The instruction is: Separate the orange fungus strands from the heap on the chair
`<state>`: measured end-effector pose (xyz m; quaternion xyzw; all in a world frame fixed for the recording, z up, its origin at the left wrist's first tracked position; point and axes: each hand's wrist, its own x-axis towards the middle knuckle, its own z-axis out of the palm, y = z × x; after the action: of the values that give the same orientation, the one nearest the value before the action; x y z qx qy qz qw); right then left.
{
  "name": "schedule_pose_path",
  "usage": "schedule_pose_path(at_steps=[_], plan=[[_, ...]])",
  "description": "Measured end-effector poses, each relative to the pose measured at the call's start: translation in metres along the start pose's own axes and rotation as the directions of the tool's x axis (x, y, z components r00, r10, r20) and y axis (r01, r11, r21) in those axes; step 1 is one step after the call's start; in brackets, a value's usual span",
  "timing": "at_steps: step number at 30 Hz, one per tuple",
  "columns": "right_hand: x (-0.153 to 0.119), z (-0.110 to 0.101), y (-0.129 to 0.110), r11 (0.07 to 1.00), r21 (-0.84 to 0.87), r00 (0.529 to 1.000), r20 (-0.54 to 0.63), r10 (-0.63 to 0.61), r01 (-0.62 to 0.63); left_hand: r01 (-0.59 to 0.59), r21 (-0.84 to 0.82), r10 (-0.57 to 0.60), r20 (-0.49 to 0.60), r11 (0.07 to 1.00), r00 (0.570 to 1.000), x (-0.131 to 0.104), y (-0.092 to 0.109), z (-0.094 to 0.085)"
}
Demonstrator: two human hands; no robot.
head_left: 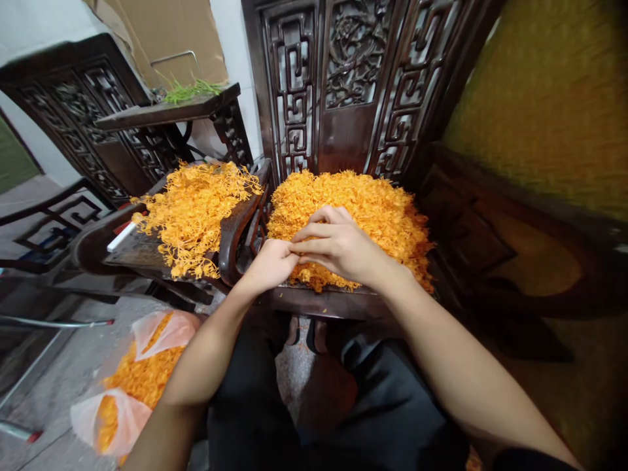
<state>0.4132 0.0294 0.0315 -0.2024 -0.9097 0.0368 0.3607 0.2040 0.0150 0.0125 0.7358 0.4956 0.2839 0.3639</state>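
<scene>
I sit with both forearms stretched out over a big mound of bright orange, frilly, tangled small pieces (353, 196), which is heaped on the dark polished wooden seat (324, 305) in front of me. My left hand (275, 263) is at the near left edge of the mound, its fingers mostly curled in and its thumb side towards the right. My right hand (338, 245) comes over the mound from the other side, fingers half bent and slightly spread, their tips meeting my left hand at the thumb. I cannot tell whether either one has hold of a piece, since my own fingers hide the spot where they meet.

Behind the mound rises a dark brown openwork wooden backrest (348, 91) with carved panels. To the left, past a curved dark wooden armrest (233, 245), a second, looser orange heap of stringy pieces (196, 209) lies on a dark wooden tabletop (142, 257), with a slim white bar (122, 237) beside it. Farther back, thin green stems (193, 91) lie on another dark wooden top (161, 112), near brown cardboard (171, 39). On the grey floor (53, 373), at my left, an open translucent whitish plastic bag (130, 418) holds more orange pieces (147, 376).
</scene>
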Motion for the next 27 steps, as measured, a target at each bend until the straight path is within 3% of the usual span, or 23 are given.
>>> schedule_pose_path(at_steps=[2,3,6,9,13,15,17,18,19,20,22,24,27], plan=[[-0.002,0.0,0.001,0.999,0.013,0.981,-0.192,0.038,-0.037,-0.004,-0.142,0.009,0.032,0.99,0.999,-0.001,0.001,-0.002],[-0.002,0.0,0.002,0.996,0.053,0.947,-0.311,0.085,-0.072,-0.001,-0.228,0.01,0.041,0.974,0.999,-0.001,0.002,-0.003],[-0.001,0.003,0.0,0.967,0.203,0.777,-0.581,0.244,-0.152,0.0,-0.456,0.022,0.041,0.89,0.999,0.001,0.008,-0.003],[0.006,0.013,-0.007,0.945,0.281,0.629,-0.708,0.321,-0.166,-0.004,-0.589,0.032,0.037,0.808,0.999,0.005,0.017,0.001],[0.008,0.008,0.006,0.915,0.36,0.489,-0.774,0.403,-0.183,-0.006,-0.666,0.03,0.025,0.745,0.999,0.008,0.025,0.003],[-0.003,-0.01,0.031,0.881,0.448,0.328,-0.818,0.473,-0.155,-0.023,-0.7,-0.016,-0.05,0.714,0.999,0.009,0.023,0.0],[-0.018,-0.028,0.061,0.841,0.536,0.074,-0.838,0.54,-0.071,-0.099,-0.729,-0.093,-0.219,0.677,0.971,0.01,0.017,-0.003],[-0.026,-0.032,0.075,0.831,0.551,-0.031,-0.834,0.551,-0.07,-0.147,-0.729,-0.125,-0.305,0.669,0.944,0.011,0.013,-0.004],[-0.032,-0.032,0.086,0.815,0.566,-0.087,-0.824,0.56,-0.121,-0.189,-0.715,-0.138,-0.373,0.673,0.918,0.012,0.01,-0.003],[-0.036,-0.028,0.093,0.738,0.651,-0.041,-0.754,0.655,-0.18,-0.218,-0.694,-0.132,-0.414,0.687,0.9,0.014,0.007,-0.002],[-0.039,-0.008,0.097,0.535,0.813,0.191,-0.501,0.844,-0.229,-0.238,-0.655,-0.092,-0.428,0.718,0.899,0.017,0.003,0.002],[-0.035,0.014,0.091,0.43,0.865,0.337,-0.336,0.879,-0.259,-0.242,-0.659,-0.07,-0.41,0.712,0.91,0.021,0.001,0.007],[-0.026,0.032,0.081,0.354,0.897,0.422,-0.223,0.879,-0.265,-0.236,-0.711,-0.083,-0.383,0.662,0.92,0.024,0.001,0.011]])
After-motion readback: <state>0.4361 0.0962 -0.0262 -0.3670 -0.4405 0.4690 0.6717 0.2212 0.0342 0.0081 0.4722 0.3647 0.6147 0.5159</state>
